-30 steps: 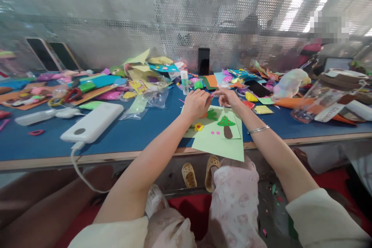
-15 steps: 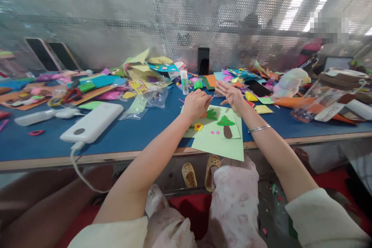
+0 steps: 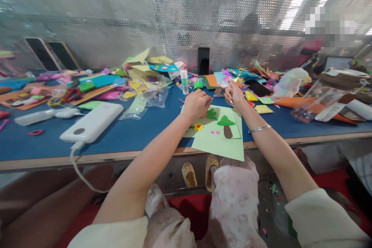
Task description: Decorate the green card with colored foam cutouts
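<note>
Pale green paper (image 3: pixel 216 147) lies at the table's front edge, its lower part hanging over. On it are a green tree with red dots and a brown trunk (image 3: pixel 228 131), a yellow flower (image 3: pixel 198 126), two pink dots and a dark green leafy shape (image 3: pixel 212 114). My left hand (image 3: pixel 198 104) is over the paper's upper left, fingers curled together; what they hold is hidden. My right hand (image 3: pixel 236 97) is at the upper right, thumb and fingers pinched. Anything between them is too small to make out.
Behind my hands stand a glue stick (image 3: pixel 184 82) and an upright phone (image 3: pixel 203 61). To the left lie a white power bank (image 3: pixel 93 123) with a cable and heaped colourful clay and paper. A clear bottle (image 3: pixel 315 99) and a fluffy pastel thing (image 3: pixel 291 82) are at right.
My right hand has moved slightly right, away from my left hand, and its spread fingers have closed into a pinch. My left hand has stayed almost still.
</note>
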{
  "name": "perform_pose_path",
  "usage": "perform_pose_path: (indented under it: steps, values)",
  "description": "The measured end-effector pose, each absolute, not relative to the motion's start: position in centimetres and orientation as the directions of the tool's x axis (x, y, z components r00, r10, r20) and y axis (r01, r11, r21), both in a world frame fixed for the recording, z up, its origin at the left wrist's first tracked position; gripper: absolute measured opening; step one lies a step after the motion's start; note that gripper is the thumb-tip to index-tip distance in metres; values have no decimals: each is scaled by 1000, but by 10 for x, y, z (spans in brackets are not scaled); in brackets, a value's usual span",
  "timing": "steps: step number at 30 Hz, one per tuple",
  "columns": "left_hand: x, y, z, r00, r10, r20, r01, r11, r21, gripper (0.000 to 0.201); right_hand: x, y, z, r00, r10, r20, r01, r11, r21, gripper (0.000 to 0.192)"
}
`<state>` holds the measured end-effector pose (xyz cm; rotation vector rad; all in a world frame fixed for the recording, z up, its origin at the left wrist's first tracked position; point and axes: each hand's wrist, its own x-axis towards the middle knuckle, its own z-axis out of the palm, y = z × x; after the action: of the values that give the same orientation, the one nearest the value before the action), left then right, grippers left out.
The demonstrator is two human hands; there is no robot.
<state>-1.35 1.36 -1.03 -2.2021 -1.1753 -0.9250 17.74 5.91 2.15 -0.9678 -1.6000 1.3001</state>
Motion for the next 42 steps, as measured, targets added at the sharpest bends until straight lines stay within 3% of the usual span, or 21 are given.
perform_pose_path:
  steps: [3,15,25,35,42]
  values:
    - [-13,14,-11,402,523,752,848,-523,-90,31,173,52,26,-318,929,188,66,220,-973,60]
    - [-11,12,-10,408,541,735,846,-526,-83,37,170,44,27,-378,908,183,135,249,-959,65]
    - [-10,10,-9,400,513,760,862,-493,-121,37,172,50,24,-378,916,136,191,221,-956,71]
    - [-10,10,-8,395,517,760,860,-500,-107,37,175,60,17,-478,874,82,141,169,-976,75]
    - [-11,10,-9,368,502,783,865,-494,-90,36,173,48,21,-438,894,88,167,177,-970,68]
